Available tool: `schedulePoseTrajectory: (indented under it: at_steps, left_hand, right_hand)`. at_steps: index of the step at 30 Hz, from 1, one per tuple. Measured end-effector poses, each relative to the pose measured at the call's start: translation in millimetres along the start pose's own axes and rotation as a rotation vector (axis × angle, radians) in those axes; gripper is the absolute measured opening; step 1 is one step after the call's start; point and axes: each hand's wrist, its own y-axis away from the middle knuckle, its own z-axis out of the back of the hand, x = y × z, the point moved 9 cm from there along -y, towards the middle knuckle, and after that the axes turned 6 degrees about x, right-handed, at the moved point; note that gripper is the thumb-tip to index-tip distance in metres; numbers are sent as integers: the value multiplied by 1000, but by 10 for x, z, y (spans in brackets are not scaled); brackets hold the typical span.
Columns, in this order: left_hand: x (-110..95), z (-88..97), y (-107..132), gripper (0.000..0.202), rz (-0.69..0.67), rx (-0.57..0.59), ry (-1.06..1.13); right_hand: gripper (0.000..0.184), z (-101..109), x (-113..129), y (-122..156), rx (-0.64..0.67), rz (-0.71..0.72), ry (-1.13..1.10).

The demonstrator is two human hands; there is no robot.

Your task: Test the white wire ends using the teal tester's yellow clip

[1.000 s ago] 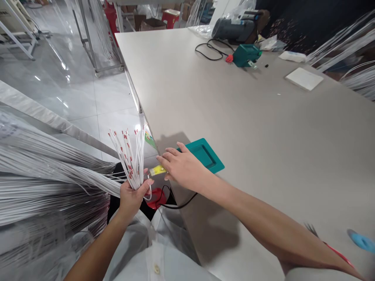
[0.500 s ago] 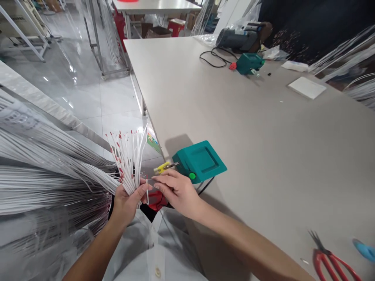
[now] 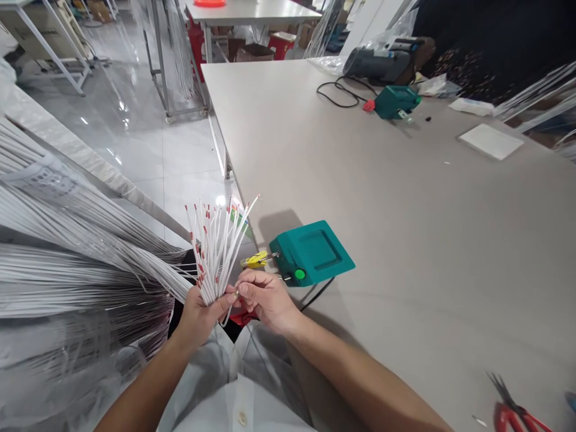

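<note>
My left hand (image 3: 201,312) grips a bunch of white wires with red tips (image 3: 215,245) that fan upward. The wires run off to the left into a large white bundle (image 3: 67,252). My right hand (image 3: 263,295) sits right beside the left one, its fingertips pinching a single white wire at the base of the bunch. Just past my right hand, a teal box with a green button (image 3: 311,252) rests at the table's near corner, and a yellow clip (image 3: 255,260) sticks out from its left side.
The grey table (image 3: 405,198) carries a second teal device (image 3: 396,102) with a black cable, a dark machine (image 3: 382,60), a white pad (image 3: 490,141) and red scissors (image 3: 517,408) at the near right. Tiled floor and metal racks lie to the left.
My right hand left the yellow clip at the teal box and came back to the wire bunch, where it now pinches one wire. The view has shifted slightly.
</note>
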Motion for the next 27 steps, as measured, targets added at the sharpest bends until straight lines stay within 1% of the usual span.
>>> schedulePoseTrajectory:
  at_steps: [2,4,6,11,13,15,17,20,21,22,25,27]
  left_hand:
    - [5,4,5,12,-2,-11,-2]
    - [14,8,15,12,5,-26,3]
    - [22,14,24,12,15,-45,6]
    - [10,83,26,15,-9,-129,-64]
    - [8,140,27,18,-27,-187,-86]
    - [0,182,33,19,-37,-235,-80]
    - [-39,165,37,18,-38,-235,-89]
    - [-147,34,40,16,-15,-153,-157]
    - [-185,1,48,16,-5,-144,-185]
    - [-205,-38,54,22,14,-126,-209]
    - [-222,-77,75,29,32,-128,-220]
    - [-185,-71,83,27,36,-128,-229]
  right_hand:
    - [20,8,-11,3,6,-10,-12]
    - [18,29,72,8,2,40,39]
    - [16,73,208,19,-27,127,107]
    - [15,207,530,107,-185,351,267]
    - [12,175,619,150,-197,424,384]
    - [11,82,700,196,-179,509,542]
    - [11,-27,727,219,-144,559,671]
    - [9,-136,639,178,-81,499,761]
    - [9,-159,604,163,-67,473,776]
    - [10,-173,576,151,-64,453,789]
    - [14,-145,515,127,-112,388,791]
    - [18,-92,431,97,-137,283,711]
